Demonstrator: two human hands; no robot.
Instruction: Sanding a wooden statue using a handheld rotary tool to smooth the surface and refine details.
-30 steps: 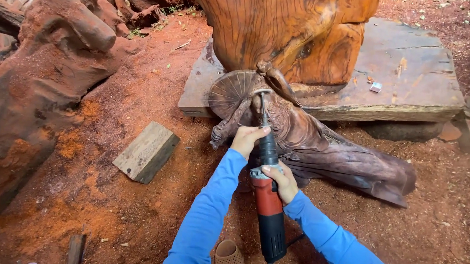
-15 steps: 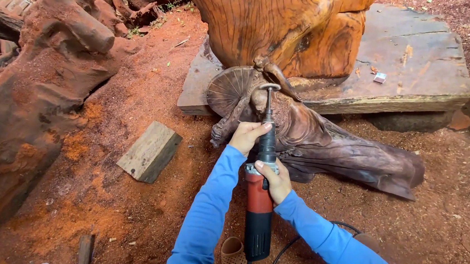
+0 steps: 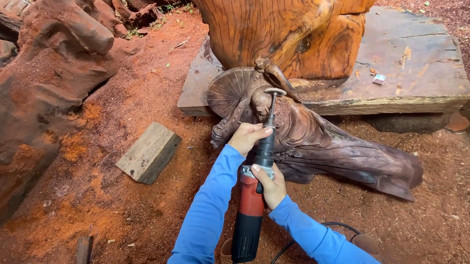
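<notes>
both hands clamped on the grinder [image 3: 252, 206], left hand [image 3: 248, 138] forward steadying, right hand [image 3: 269, 185] behind, disc against the carving [image 3: 323, 144].

Die grinder [image 3: 253, 200]: red-and-black body, black neck, slim shaft ending in a small disc bit, pointing away onto the carving. Dark wooden carving [image 3: 323, 142]: draped figure with fan-shaped detail, lying sideways on sawdust against the grinder's tip.

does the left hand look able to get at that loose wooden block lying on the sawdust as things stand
Probably yes. The wooden block lies in the open on the left, with only bare sawdust between it and the left hand. But that hand is wrapped round the front of the power tool, so it would have to let go first.
</notes>
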